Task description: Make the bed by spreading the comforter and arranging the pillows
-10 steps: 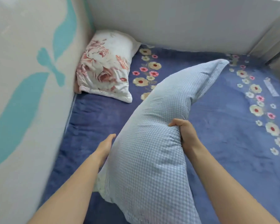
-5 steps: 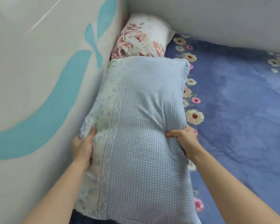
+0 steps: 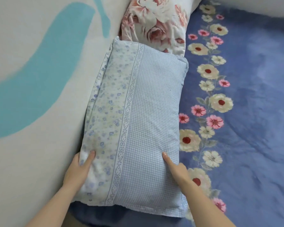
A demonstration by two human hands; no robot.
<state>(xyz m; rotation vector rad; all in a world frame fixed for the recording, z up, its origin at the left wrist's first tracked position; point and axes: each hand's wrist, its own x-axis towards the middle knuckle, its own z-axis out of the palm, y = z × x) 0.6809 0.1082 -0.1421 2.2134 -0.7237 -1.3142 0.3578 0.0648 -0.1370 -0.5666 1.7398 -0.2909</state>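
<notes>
A light blue checked pillow (image 3: 146,122) with a small-flowered strip along its left side lies flat on the blue floral comforter (image 3: 252,112), lengthwise along the wall. Its far end overlaps a white pillow with pink roses (image 3: 154,25) in the corner. My left hand (image 3: 79,171) holds the pillow's near left edge, thumb on top and the other fingers hidden under the edge. My right hand (image 3: 177,169) holds the near right edge, with one digit lying on top and the rest tucked round the side.
A white wall with turquoise painted shapes (image 3: 31,95) runs right along the pillow's left side. The comforter stretches away to the right, with a band of cream and pink flowers (image 3: 210,102) beside the pillow.
The blue pillow has gone from held up and bent to lying flat against the wall. Both hands have slid toward its near end, and the view has come closer.
</notes>
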